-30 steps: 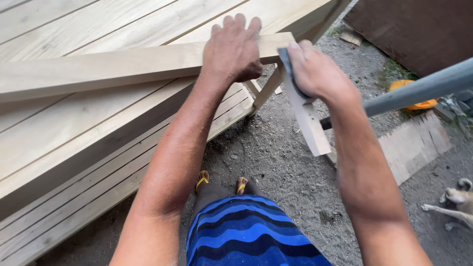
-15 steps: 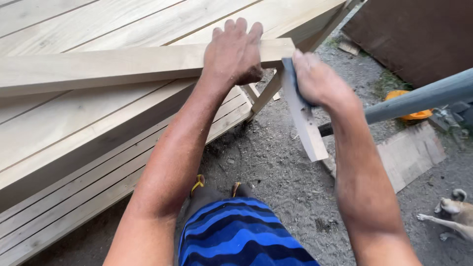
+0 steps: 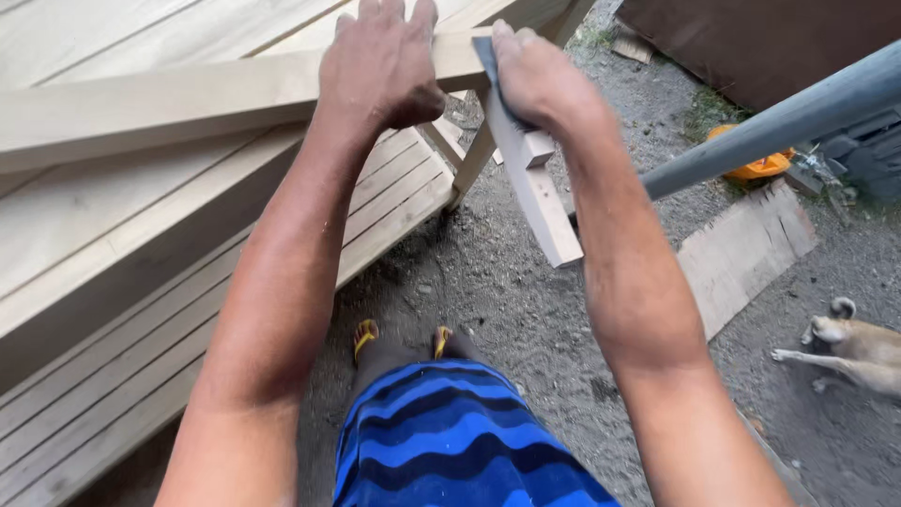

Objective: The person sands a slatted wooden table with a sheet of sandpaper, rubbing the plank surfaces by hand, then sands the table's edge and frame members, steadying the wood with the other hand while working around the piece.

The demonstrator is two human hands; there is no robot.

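Observation:
A long pale wooden batten (image 3: pixel 160 99) lies across stacked pale boards. My left hand (image 3: pixel 380 66) presses flat on top of it near its right end. My right hand (image 3: pixel 535 80) grips a dark flat tool (image 3: pixel 488 61), held against the batten's end. A short pale wood piece (image 3: pixel 540 202) slants down below that hand, beside the stack's corner. The tool's lower part is hidden by my fingers.
Stacked pale boards and a slatted panel (image 3: pixel 103 376) fill the left. Grey gravel ground lies below. A grey pipe (image 3: pixel 779 122) crosses the right, with an orange object (image 3: pixel 751 167) behind it. A flat board (image 3: pixel 741 253) lies on the ground, and a small dog (image 3: pixel 859 347) stands at right.
Both hands have stayed on the batten's end. The view has shifted so the hands sit higher in the frame, and the dog has come further into view at the right.

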